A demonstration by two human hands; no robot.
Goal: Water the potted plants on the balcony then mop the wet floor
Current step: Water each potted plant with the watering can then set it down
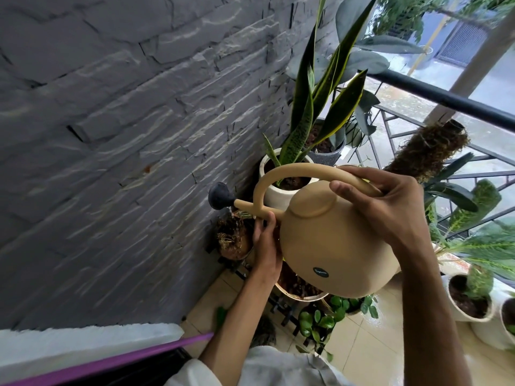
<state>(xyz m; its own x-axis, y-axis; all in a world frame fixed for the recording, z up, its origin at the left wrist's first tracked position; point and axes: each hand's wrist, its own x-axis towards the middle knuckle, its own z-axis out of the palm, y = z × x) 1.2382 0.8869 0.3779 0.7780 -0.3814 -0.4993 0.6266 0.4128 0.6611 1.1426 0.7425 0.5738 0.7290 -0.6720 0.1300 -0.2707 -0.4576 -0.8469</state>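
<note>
A round beige watering can (334, 246) is tilted toward the wall, its dark rose head (220, 195) over a small brown pot (232, 242) of dry roots. A thin stream of water falls from the rose into that pot. My right hand (390, 207) grips the can's arched handle near its rear end. My left hand (266, 246) holds the can where the spout meets the body. A snake plant (315, 107) in a white pot (274, 197) stands just behind the can. A wider pot of soil (298, 288) sits under the can, mostly hidden.
A grey stone wall (125, 135) fills the left. A black balcony railing (446, 98) runs on the right, with a moss pole (423, 151) and several white pots (468, 302) below it. Pale floor tiles (370, 346) look wet. A purple handle (125, 358) lies at lower left.
</note>
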